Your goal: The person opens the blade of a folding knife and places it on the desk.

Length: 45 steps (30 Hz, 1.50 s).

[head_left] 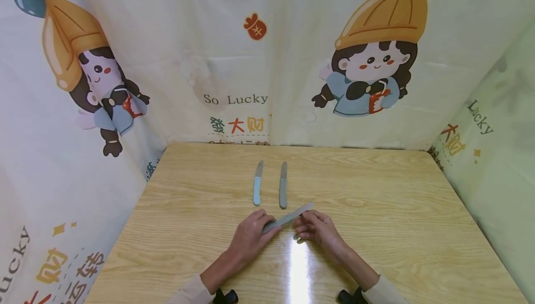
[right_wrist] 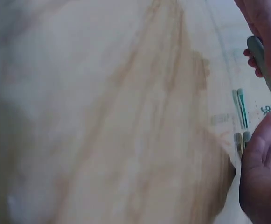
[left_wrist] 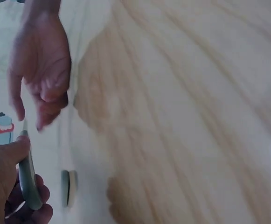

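Note:
My left hand (head_left: 252, 233) grips a knife by its grey-green handle (left_wrist: 29, 179), thumb along one side and fingers curled beneath. The knife's blade (head_left: 297, 212) slants up and to the right, raised over the table. My right hand (head_left: 322, 233) is beside the blade, fingers loosely bent and fingertips right at its edge. In the right wrist view, the right hand (right_wrist: 261, 175) has its thumb and fingers stretched toward the blade end. Farther off lie a light blue-handled knife (head_left: 257, 191) and a grey-handled knife (head_left: 283, 193), side by side with tips pointing away.
A wood-grain table (head_left: 188, 211) carries the knives. Printed cloth (head_left: 175, 62) hangs along its back and both sides. A bright light reflection (head_left: 298, 271) shows on the tabletop between the forearms.

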Each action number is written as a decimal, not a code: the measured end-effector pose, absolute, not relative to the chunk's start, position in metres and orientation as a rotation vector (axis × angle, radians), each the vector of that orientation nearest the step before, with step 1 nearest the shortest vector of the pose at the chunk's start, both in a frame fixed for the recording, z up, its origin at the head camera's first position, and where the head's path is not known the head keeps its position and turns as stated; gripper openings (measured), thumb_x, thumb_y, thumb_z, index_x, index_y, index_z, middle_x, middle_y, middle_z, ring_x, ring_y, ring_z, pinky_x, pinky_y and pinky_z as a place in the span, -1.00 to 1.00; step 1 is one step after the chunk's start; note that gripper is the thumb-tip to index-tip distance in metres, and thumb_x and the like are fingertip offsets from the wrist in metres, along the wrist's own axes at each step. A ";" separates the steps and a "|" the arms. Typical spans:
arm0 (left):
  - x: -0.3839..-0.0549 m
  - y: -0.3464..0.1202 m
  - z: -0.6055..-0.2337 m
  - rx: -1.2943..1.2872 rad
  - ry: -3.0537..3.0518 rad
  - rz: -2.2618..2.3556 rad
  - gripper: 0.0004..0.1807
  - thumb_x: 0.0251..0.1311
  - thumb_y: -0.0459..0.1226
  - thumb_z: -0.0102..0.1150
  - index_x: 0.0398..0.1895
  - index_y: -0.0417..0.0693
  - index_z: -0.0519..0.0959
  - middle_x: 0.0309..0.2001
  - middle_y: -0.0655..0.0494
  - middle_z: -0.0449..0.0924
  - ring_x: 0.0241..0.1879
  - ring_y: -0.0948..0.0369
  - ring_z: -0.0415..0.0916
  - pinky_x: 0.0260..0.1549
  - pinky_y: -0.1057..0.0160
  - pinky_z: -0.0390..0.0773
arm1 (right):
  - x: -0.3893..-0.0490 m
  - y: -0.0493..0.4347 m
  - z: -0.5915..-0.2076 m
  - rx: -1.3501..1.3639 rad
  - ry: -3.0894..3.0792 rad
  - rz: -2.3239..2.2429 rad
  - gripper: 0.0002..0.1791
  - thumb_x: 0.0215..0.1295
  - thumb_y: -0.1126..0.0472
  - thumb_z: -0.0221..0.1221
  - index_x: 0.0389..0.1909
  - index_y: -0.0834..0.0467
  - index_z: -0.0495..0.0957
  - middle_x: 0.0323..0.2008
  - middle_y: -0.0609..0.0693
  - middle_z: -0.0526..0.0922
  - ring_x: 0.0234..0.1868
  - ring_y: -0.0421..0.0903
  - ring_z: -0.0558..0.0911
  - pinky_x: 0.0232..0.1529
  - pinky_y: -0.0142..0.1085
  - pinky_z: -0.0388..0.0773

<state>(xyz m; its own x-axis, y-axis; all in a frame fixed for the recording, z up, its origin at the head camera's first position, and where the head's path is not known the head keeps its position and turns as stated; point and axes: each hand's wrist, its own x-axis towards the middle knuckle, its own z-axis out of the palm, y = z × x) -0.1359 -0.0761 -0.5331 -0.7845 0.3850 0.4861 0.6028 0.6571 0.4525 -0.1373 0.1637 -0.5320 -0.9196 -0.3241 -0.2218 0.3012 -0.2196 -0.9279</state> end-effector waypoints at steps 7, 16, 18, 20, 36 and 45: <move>-0.128 -0.061 -0.530 -0.627 -2.575 -1.538 -0.79 0.36 -0.07 0.31 -0.19 0.01 0.72 -0.31 0.36 0.57 -0.40 0.39 0.49 -0.43 0.36 0.54 | -0.135 0.155 -0.531 -0.200 1.608 -2.099 -0.40 0.56 0.21 0.09 0.40 0.54 0.22 0.03 0.16 0.66 -0.02 -0.02 0.69 -0.04 -0.17 0.65; -0.126 -0.051 -0.529 -0.579 -2.489 -1.925 -0.73 0.46 -0.17 0.19 -0.09 -0.18 0.75 -0.23 0.06 0.75 -0.29 0.26 0.68 -0.34 0.33 0.64 | -0.137 0.151 -0.529 -0.089 1.720 -2.136 -0.55 0.53 0.20 0.15 0.21 0.49 0.48 -0.16 0.08 0.71 -0.21 -0.09 0.69 -0.21 -0.27 0.67; -0.126 -0.051 -0.529 -0.581 -2.463 -2.009 -0.73 0.47 -0.20 0.18 -0.10 -0.23 0.75 -0.22 0.02 0.76 -0.29 0.21 0.71 -0.31 0.31 0.66 | -0.137 0.150 -0.529 -0.068 1.729 -2.142 -0.60 0.53 0.22 0.16 0.17 0.45 0.53 -0.20 0.06 0.71 -0.24 -0.11 0.68 -0.23 -0.28 0.67; -0.126 -0.050 -0.529 -0.564 -2.432 -2.119 -0.73 0.48 -0.22 0.17 -0.09 -0.27 0.74 -0.21 -0.02 0.76 -0.29 0.15 0.73 -0.31 0.29 0.68 | -0.137 0.149 -0.529 -0.062 1.755 -2.154 -0.64 0.51 0.25 0.18 0.14 0.45 0.55 -0.21 0.05 0.72 -0.23 -0.13 0.68 -0.23 -0.30 0.67; -0.124 -0.050 -0.522 -0.255 -2.382 -2.547 -0.63 0.42 -0.20 0.25 -0.19 -0.47 0.67 -0.41 -0.20 0.69 -0.50 0.04 0.70 -0.52 0.16 0.70 | -0.173 0.175 -0.504 -0.016 2.177 -1.992 -0.65 0.46 0.26 0.23 0.00 0.52 0.58 -0.27 0.14 0.71 -0.26 -0.08 0.68 -0.17 -0.24 0.68; -0.121 -0.052 -0.528 -0.302 -2.458 -2.510 -0.72 0.42 -0.30 0.20 -0.24 -0.47 0.65 -0.47 -0.11 0.67 -0.58 0.23 0.59 -0.64 0.30 0.61 | -0.215 0.215 -0.505 -0.012 2.373 -1.767 -0.66 0.49 0.24 0.20 -0.03 0.51 0.61 -0.28 0.18 0.71 -0.30 0.00 0.70 -0.23 -0.18 0.69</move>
<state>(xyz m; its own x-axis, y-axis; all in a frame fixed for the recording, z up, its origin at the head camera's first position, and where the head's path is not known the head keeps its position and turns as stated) -0.1208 -0.0519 -0.5279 -0.9129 0.3820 -0.1437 -0.1517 0.0092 0.9884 -0.2146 0.2154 -0.5052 -0.9832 -0.1155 -0.1412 0.1021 0.2928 -0.9507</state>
